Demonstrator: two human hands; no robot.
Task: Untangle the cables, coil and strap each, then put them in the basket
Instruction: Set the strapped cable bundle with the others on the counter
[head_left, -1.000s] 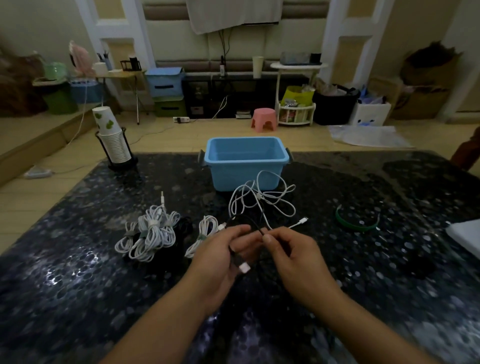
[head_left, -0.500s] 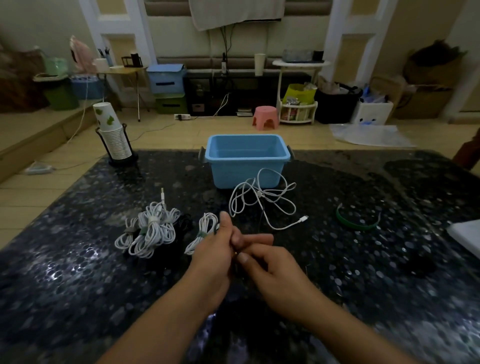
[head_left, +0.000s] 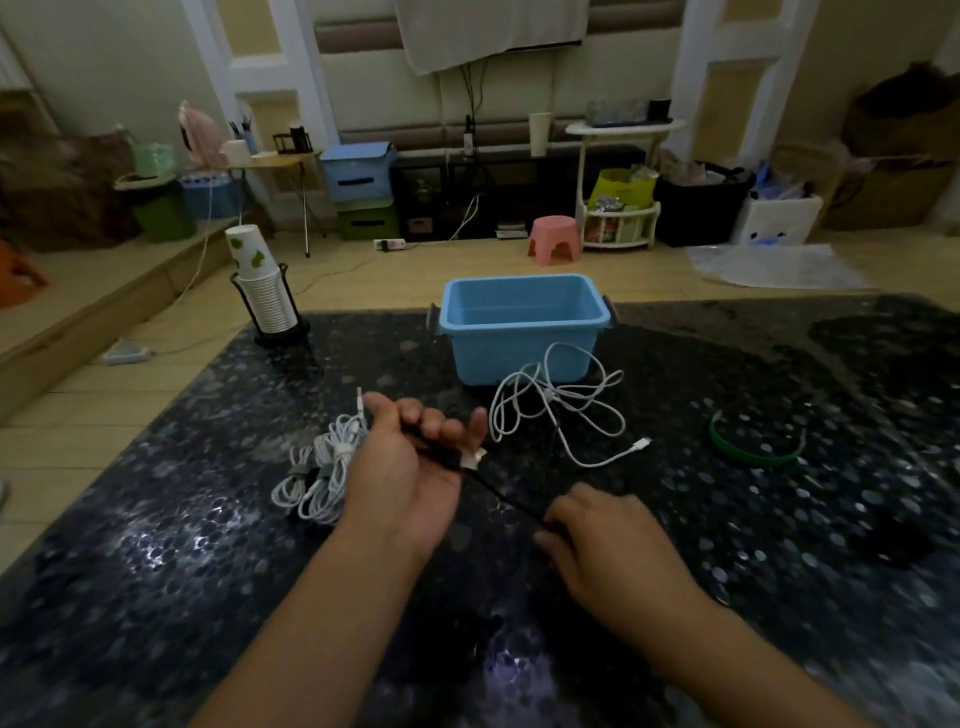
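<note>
A black cable (head_left: 498, 491) runs taut above the table (head_left: 779, 545) between the two hands. The left hand (head_left: 410, 467) lies palm up, its fingers (head_left: 431, 423) curled over the cable's end, where a pale plug (head_left: 474, 458) sticks out. The right hand (head_left: 608, 545) pinches the cable further along; its fingertips are blurred and partly hidden. A loose white cable (head_left: 558, 405) lies just before the blue basket (head_left: 522, 325). Coiled white cables (head_left: 322, 467) sit left, partly behind the left hand. A green strap (head_left: 753, 452) lies right.
</note>
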